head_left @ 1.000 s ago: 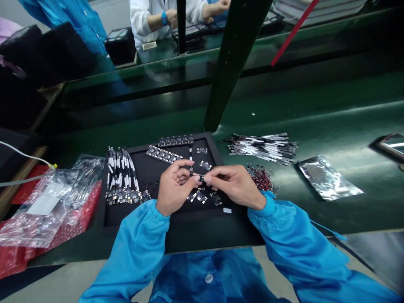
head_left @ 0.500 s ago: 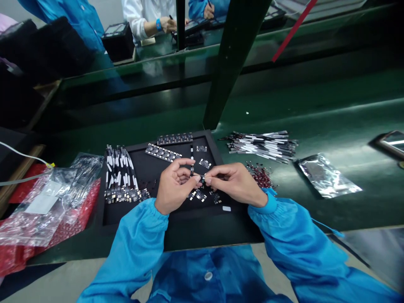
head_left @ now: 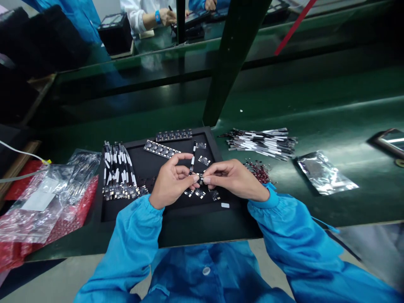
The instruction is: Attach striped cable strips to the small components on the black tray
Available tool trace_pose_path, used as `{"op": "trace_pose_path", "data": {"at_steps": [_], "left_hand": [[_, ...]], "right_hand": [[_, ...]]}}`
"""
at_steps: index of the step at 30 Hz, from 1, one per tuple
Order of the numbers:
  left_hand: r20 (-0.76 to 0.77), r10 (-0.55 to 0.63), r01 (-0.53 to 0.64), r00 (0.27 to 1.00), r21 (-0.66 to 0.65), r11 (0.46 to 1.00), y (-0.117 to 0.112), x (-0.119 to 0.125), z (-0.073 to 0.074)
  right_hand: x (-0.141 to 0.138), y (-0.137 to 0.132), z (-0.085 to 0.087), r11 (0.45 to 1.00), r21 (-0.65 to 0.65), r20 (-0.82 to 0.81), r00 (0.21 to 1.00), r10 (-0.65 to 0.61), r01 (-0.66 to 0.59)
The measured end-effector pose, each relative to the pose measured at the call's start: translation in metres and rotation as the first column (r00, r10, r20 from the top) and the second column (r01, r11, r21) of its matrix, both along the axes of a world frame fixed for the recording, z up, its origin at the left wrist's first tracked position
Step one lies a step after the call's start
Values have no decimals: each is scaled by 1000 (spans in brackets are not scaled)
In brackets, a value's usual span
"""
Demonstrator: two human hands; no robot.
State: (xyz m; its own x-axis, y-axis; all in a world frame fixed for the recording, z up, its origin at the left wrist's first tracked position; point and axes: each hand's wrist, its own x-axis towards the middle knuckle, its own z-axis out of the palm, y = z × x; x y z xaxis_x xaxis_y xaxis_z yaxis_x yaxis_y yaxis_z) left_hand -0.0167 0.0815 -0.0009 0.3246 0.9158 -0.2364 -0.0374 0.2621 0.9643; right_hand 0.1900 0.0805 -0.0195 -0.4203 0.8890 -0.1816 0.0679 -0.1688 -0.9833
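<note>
Left hand [head_left: 173,181]: thumb and fingers pinched on a small dark board [head_left: 201,179]; a black-and-white flex strip [head_left: 193,160] stands up by its fingers. Right hand [head_left: 239,179]: thumb and forefinger closed on the same board from the other side. Board held over the black tray [head_left: 143,167]; loose boards [head_left: 200,193] lie just below the fingertips. Tray left: row of strips [head_left: 118,164]. Beyond, right: strip pile [head_left: 261,144], small red parts [head_left: 259,171], silver bag [head_left: 326,173]. Far left: clear plastic bags [head_left: 61,181].
</note>
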Motion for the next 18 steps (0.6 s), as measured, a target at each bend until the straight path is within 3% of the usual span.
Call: {"op": "trace_pose_path", "data": {"at_steps": [18], "left_hand": [[4, -24, 24, 1000, -45, 999, 0, 0, 3]], "right_hand": [[2, 0, 1, 997, 51, 17, 998, 63, -64]]}}
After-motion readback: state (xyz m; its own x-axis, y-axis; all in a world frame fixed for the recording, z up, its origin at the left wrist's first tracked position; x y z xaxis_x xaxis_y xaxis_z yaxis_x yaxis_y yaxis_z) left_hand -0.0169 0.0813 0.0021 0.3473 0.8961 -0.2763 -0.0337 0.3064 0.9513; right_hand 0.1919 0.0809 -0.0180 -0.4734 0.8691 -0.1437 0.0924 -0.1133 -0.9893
